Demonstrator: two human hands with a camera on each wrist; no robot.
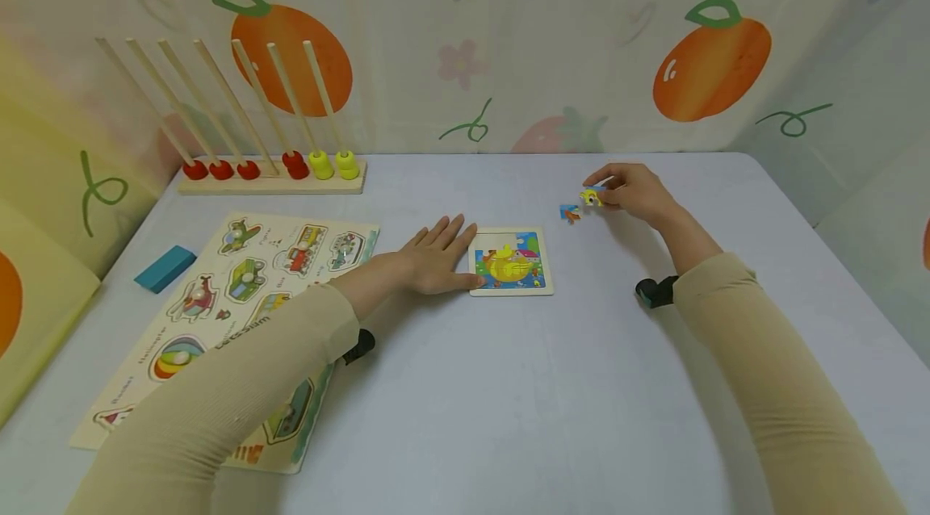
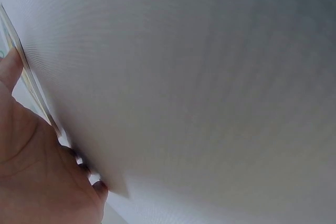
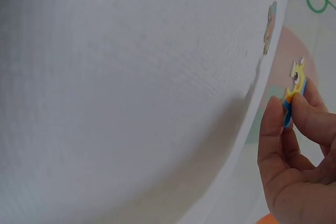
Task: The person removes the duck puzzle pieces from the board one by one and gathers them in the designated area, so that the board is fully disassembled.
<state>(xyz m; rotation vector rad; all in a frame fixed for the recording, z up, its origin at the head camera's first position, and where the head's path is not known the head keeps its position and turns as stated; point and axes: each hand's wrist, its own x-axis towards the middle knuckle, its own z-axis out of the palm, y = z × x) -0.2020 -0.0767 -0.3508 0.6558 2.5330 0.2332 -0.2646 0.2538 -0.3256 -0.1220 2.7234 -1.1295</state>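
Between thumb and fingers my right hand pinches a yellow and blue jigsaw piece with an eye printed on it, raised off the table. Another jigsaw piece, blue and brown, lies on the table just left of that hand. My left hand lies with fingers spread beside a small framed jigsaw puzzle. Its thumb rests on the frame's left edge. A yellow animal shows in the partly filled picture, and bare wood shows at its upper left.
A large picture board with vehicle shapes lies at the left, partly under my left sleeve. Beside it is a blue block. At the back left stands a wooden peg rack with red and yellow beads. A patterned curtain hangs behind.
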